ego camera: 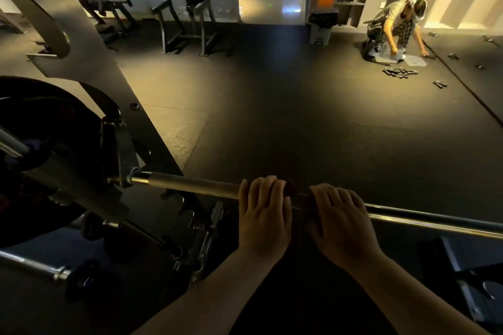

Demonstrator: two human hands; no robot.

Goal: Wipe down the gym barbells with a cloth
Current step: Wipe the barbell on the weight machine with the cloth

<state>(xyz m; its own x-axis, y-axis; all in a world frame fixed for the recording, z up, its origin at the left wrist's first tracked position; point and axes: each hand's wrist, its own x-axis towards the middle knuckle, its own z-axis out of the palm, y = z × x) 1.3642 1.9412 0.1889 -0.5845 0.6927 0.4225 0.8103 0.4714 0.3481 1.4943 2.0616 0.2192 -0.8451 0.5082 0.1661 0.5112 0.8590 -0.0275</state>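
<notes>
Bar (190, 185) racked, runs left to right across near view; left end sits in rack (81, 43) hooks w/ big dark plate (49, 128) loaded outside. L hand (262, 216) and R hand (343, 224) side by side mid-shaft, both w/ fingers curled over the top, gripping dark cloth (296, 192) bunched round the bar; how much cloth lies under each palm is hidden. Handling, as judged: steel bar stiff, heavy, prob. won't shift in hooks under wiping; may roll a bit. Knurled stretch left of hands should drag on cloth, smooth chrome to right will slip easier. Cloth soft, light; best kept wrapped round shaft and slid along. Obstacles: rack hook and collar limit travel left. Second bar (32, 264) low at near left, bench (462, 266) near right. Another person (394, 27) kneels far right, well apart.
</notes>
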